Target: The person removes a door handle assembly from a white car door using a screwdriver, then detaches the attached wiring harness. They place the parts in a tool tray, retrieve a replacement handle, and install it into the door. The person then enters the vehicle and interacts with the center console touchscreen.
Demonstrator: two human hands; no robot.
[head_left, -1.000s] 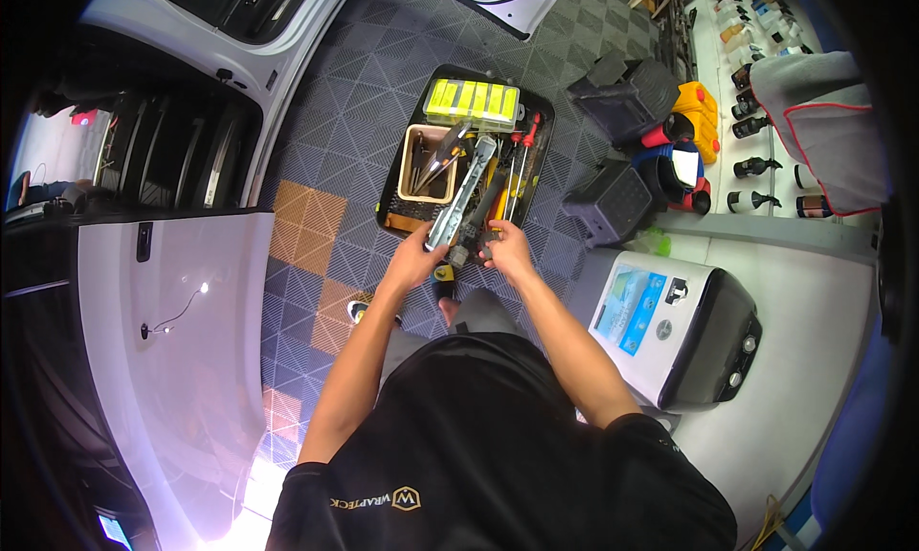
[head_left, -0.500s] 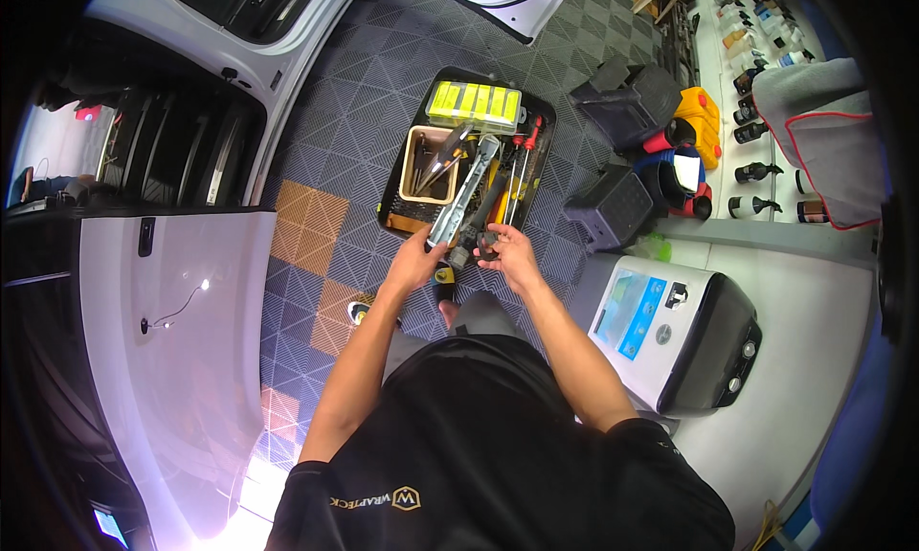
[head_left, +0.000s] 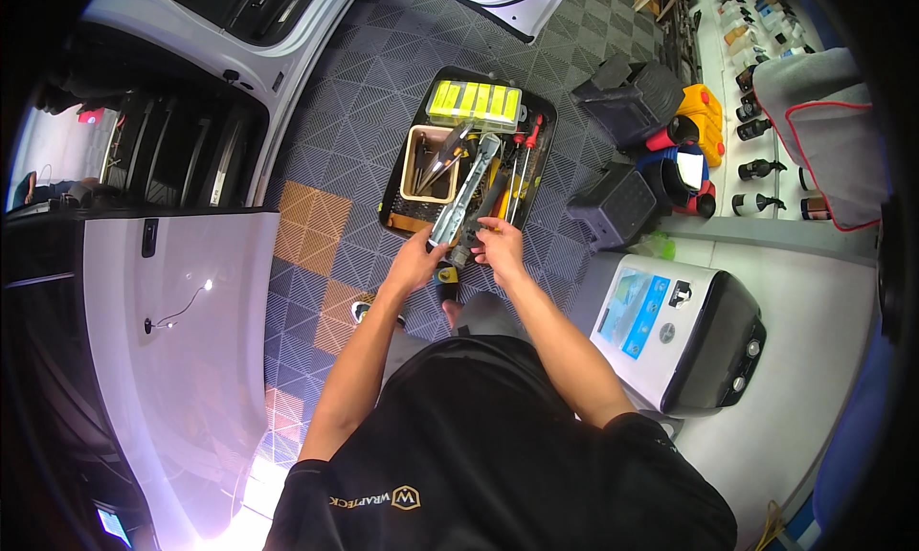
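Down at the near edge of the black tool tray [head_left: 400,224], our left hand [head_left: 417,261] is curled around the lower end of a long silvery metal tool [head_left: 466,189] that lies slanted across the tray's middle. Just right of it, our right hand [head_left: 499,246] pinches a dark handle [head_left: 478,214] alongside that tool, with screwdrivers [head_left: 522,173] further right and a yellow bit case [head_left: 475,102] at the tray's far edge.

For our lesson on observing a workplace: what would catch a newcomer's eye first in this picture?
First, the black tool tray on the grey tiled floor, with a bright yellow box at its far end. Both hands meet at its near edge: the left hand grips a long silver tool, the right hand beside it.
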